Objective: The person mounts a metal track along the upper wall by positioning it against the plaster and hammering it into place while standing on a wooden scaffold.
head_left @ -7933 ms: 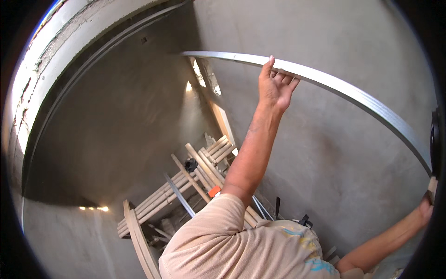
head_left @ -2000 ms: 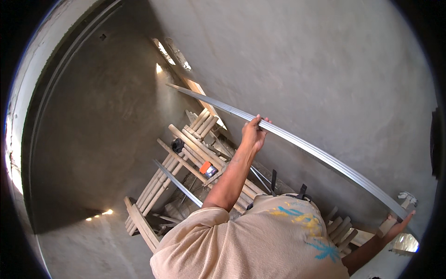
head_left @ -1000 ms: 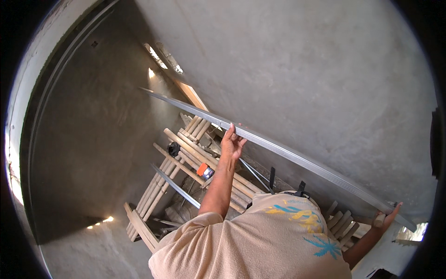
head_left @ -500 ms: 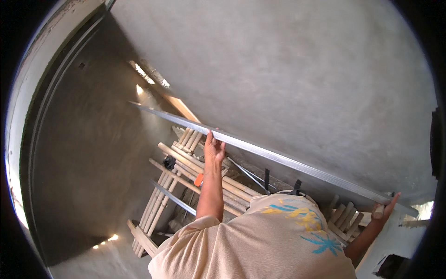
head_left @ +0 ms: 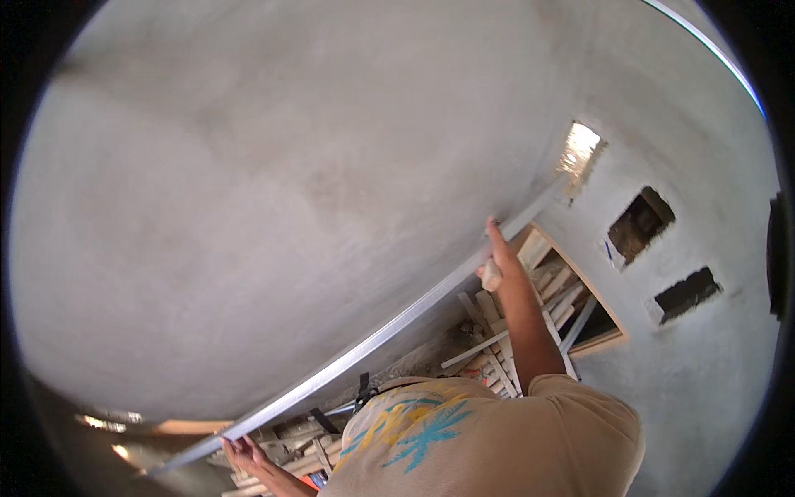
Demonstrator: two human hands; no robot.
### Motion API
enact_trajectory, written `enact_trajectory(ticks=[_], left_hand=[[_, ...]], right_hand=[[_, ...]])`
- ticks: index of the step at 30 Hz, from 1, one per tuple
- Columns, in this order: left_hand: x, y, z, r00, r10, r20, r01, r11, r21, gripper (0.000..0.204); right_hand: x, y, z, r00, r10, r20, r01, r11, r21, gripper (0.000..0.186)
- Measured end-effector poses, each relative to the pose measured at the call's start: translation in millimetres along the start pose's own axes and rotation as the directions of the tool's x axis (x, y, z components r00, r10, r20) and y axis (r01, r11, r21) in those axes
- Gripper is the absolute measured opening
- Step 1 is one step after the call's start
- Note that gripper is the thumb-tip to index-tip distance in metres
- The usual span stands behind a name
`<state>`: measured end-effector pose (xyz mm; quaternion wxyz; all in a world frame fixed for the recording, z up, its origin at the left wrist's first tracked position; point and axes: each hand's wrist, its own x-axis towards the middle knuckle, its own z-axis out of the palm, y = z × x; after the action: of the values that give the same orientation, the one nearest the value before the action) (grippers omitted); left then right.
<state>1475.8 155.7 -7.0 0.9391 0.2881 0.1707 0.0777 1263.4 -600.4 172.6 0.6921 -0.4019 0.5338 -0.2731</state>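
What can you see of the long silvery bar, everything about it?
The bar is long, narrow and silvery, apparently metal, with a pale shine. It slants from lower left to upper right before the grey wall; whether they touch is unclear. The left hand grips it near its lower end; the right hand is against it nearer the upper end.

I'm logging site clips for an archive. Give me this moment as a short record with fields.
Left hand: at the bar's lower-left stretch, fingers at its edge
Right hand: raised to the bar's upper-right stretch, with a wooden handle in its grip
Metal bar: long, silvery, slanting up to the right; contact with the wall unclear
Wall: grey
Openings at right: one bright, two dark
Below the bar: wooden poles
Clothing: tan shirt with blue and yellow print
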Motion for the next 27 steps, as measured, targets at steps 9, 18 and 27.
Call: enact_trajectory(ticks=[9,18,27], left_hand=[[10,-6,-17,0.985,0.051,-0.164,-0.033,0.994,0.108,0.038],[4,-14,-39,0.997,0.015,-0.077,-0.003,0.987,0.160,0.036],[-31,-47,67,0.987,-0.015,-0.162,0.055,0.968,0.246,0.027]], right_hand=[[3,28,-21,0.985,0.052,0.164,-0.076,0.987,0.144,0.087],[16,53,-35,0.989,0.107,0.100,-0.113,0.992,0.060,0.097],[51,69,-42,0.981,-0.102,0.167,0.098,0.995,0.031,0.083]])
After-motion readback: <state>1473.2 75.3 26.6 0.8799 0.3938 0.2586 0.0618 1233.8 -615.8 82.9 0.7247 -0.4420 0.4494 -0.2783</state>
